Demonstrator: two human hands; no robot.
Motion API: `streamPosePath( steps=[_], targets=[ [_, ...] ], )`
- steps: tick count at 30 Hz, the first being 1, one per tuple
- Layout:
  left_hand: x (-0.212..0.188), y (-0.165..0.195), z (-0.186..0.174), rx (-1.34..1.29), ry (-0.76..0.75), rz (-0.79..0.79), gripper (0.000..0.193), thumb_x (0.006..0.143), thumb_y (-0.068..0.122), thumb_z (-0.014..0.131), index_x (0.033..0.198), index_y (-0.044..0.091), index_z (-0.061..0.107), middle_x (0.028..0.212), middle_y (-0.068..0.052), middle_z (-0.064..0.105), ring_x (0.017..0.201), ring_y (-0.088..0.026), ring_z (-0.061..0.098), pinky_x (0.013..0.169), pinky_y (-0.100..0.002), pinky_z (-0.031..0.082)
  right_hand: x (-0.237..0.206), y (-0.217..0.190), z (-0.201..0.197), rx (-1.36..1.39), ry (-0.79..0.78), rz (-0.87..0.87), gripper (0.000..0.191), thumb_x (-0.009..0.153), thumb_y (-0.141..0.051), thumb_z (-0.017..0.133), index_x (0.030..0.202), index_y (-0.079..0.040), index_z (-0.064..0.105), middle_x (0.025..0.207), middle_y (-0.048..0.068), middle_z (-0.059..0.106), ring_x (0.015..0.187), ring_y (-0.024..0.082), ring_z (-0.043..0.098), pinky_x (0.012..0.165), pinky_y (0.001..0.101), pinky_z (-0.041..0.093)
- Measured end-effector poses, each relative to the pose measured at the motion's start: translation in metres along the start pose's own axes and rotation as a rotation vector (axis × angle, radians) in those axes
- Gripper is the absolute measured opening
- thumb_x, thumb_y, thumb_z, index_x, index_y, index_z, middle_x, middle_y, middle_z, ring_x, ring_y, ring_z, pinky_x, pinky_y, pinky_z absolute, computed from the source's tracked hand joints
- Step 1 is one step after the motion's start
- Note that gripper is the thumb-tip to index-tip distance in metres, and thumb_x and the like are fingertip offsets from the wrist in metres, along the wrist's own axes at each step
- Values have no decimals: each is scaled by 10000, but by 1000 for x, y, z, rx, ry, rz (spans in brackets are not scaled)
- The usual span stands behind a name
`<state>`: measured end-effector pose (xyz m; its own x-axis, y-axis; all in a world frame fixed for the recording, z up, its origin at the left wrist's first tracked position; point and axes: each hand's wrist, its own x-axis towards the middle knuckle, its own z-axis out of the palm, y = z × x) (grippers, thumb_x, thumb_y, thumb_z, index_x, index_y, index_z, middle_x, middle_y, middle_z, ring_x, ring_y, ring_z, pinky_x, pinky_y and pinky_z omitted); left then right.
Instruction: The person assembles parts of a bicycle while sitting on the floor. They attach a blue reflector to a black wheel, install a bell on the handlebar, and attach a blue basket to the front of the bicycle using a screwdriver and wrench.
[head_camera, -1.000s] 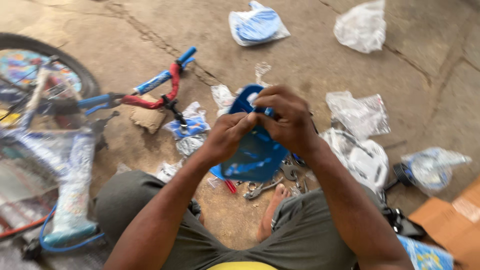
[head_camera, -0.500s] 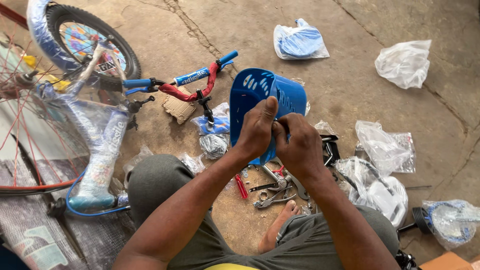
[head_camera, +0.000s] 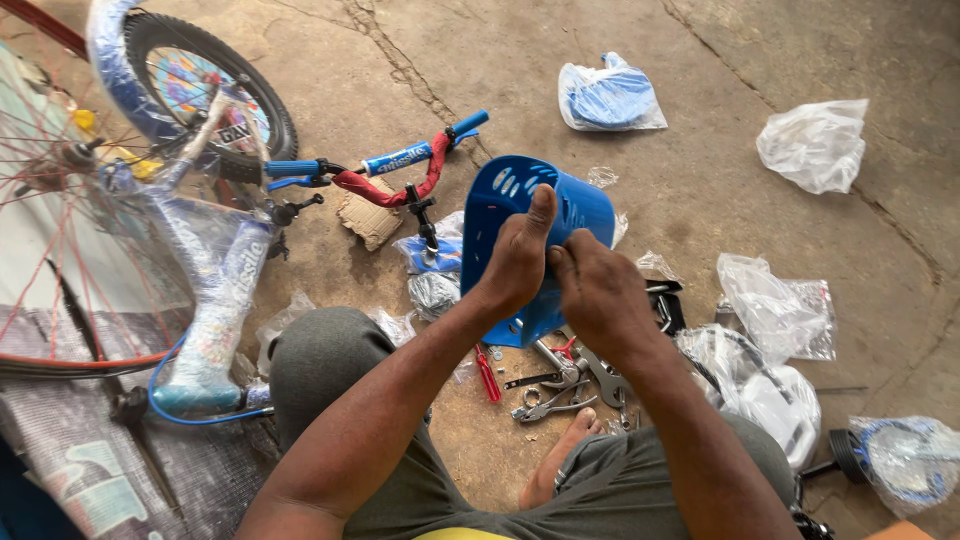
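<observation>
both hands on a blue basket, held above the tools on the floor

the left hand (head_camera: 515, 262) is clamped on the basket (head_camera: 520, 240), thumb up along its rim; the right hand (head_camera: 598, 300) is closed against its near side, though i cannot tell what its fingers pinch. the basket hangs in the air over pliers (head_camera: 545, 405), a spanner (head_camera: 600, 370) and a red screwdriver (head_camera: 488, 373), with the bike handlebar (head_camera: 395, 170) just to its left. a likely slip: the thin plastic could crack if squeezed hard, or drop onto the tools. against half a second ago, the basket sits a little lower and the left thumb has straightened.
</observation>
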<state>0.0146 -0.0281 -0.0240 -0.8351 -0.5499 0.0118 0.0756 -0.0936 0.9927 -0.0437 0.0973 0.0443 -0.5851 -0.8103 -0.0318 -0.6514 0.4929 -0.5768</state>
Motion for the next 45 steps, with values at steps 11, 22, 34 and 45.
streamPosePath(
  steps=[11,22,34,45],
  targets=[
    [5,3,-1,-228,87,41,606,1108,538,385,631,167,434,625,96,423,569,-35,362,479,-262,282,8,17,33,-1,295,-342,232,1058,-184,555,869,-63,496,702,119,528,507,261,511,472,424,431],
    [-7,-4,4,-208,37,48,415,1092,439,482,887,104,617,802,36,529,746,-58,463,677,-249,431,27,50,0,686,154,105,273,1083,-268,589,877,-99,647,703,17,602,530,82,501,434,270,412],
    [0,1,-4,-146,176,112,410,1057,480,526,821,150,574,799,90,523,743,-27,416,648,-249,369,30,111,-22,701,359,215,144,1011,-181,684,964,-45,678,754,18,644,545,41,515,446,219,411],
    [-4,7,-19,-177,206,160,523,1094,496,527,679,195,423,648,85,345,586,-57,252,507,-270,197,17,189,186,936,138,269,357,975,-151,615,1316,-48,594,1149,136,684,1005,217,681,835,363,593]
  ],
)
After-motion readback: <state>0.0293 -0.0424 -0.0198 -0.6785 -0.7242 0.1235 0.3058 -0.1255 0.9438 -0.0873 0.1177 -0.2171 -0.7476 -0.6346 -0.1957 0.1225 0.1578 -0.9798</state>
